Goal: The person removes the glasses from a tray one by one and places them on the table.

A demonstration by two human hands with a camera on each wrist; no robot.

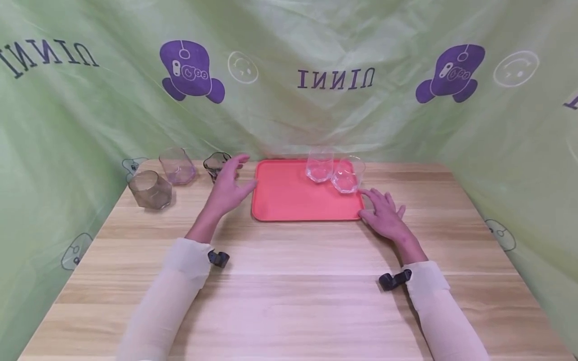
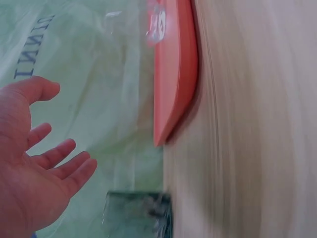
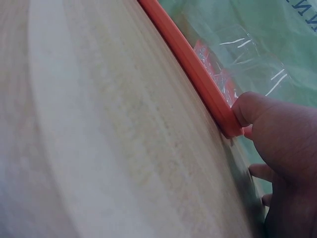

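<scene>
A red tray (image 1: 298, 200) lies toward the back of the wooden table. Two clear faceted glasses stand on its right part, one glass (image 1: 320, 168) just left of the other glass (image 1: 347, 176). My right hand (image 1: 386, 215) is at the tray's right side, with thumb and index fingertips touching the rim; in the right wrist view the thumb overlaps the tray's corner (image 3: 218, 111). My left hand (image 1: 228, 188) hovers by the tray's left edge, palm empty and fingers spread. A dark glass (image 1: 215, 163) stands behind it, partly hidden by its fingers.
At the table's back left stand a brown-tinted glass (image 1: 151, 193) and a pale purple-tinted glass (image 1: 177, 168). A green printed cloth (image 1: 280, 120) hangs behind the table and along both sides. Bare wood (image 1: 298, 291) lies between my forearms in front of the tray.
</scene>
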